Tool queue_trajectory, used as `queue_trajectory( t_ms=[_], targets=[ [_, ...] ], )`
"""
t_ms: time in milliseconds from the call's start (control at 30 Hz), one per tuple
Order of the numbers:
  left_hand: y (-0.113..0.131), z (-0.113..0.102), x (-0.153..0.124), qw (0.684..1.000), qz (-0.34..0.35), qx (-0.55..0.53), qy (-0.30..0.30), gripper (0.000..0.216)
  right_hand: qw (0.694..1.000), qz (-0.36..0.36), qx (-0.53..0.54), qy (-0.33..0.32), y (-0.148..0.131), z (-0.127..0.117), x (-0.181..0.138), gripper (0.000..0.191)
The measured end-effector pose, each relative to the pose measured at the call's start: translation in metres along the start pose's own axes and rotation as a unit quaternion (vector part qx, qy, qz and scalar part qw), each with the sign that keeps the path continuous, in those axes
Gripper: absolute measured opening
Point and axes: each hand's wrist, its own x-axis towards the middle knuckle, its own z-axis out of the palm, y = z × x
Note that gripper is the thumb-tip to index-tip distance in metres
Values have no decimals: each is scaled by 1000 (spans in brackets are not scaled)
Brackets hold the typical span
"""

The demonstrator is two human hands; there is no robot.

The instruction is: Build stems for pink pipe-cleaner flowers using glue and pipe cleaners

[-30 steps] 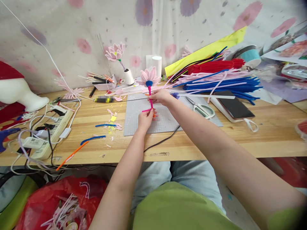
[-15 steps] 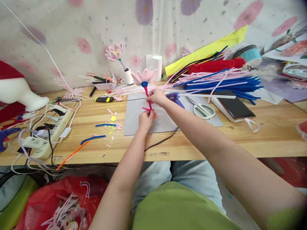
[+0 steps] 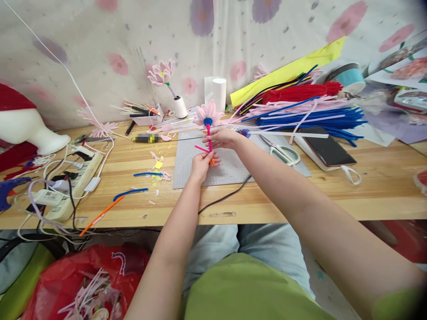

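A pipe-cleaner flower [image 3: 208,114] stands upright above the grey cutting mat, with pale pink petals and a blue band under them. Its stem [image 3: 210,143] is wrapped in bright pink, and orange shows at the lower end. My left hand [image 3: 200,166] is closed, pinching the stem low down, where a loose pink pipe-cleaner end [image 3: 201,148] sticks out to the left. Higher up, just below the bloom, my right hand [image 3: 224,138] has its fingers around the stem. Part of the stem is hidden by the fingers.
Scissors [image 3: 285,153] and a blue glue gun [image 3: 245,133] lie on the cutting mat [image 3: 187,173]. Behind are bundled pipe cleaners [image 3: 310,116] and a finished flower [image 3: 162,73] in a white spool. A phone [image 3: 322,146] lies right; a power strip [image 3: 71,189] with cables sits left.
The flower has shifted slightly right and its bloom has tipped, showing the blue band more squarely. My right hand's fingers have spread and moved lower on the stem. The left hand still pinches the lower stem.
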Motion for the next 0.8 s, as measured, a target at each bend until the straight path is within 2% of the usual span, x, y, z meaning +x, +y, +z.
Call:
queue_trajectory(
  t_ms=[100,233,433,633,733,800],
  targets=[
    [3,-2,0,999,-11,-32,-31,16,999,-18,36,-27,4,-9,1,4],
    [-2,-3,5,999,21,-8,-44,14,999,-47,9,22,5,-11,5,9],
    [-11,-6,11,991,95,91,-7,12,995,-50,-12,83,4,-3,8,15],
    [-12,-11,8,944,198,262,37,20,988,-59,-58,133,2,2,13,23],
    [-12,-11,7,920,213,325,50,24,977,-54,-114,171,0,5,16,30],
    [-12,-11,6,917,209,335,59,24,970,-48,-150,185,-1,8,18,32]
  ],
)
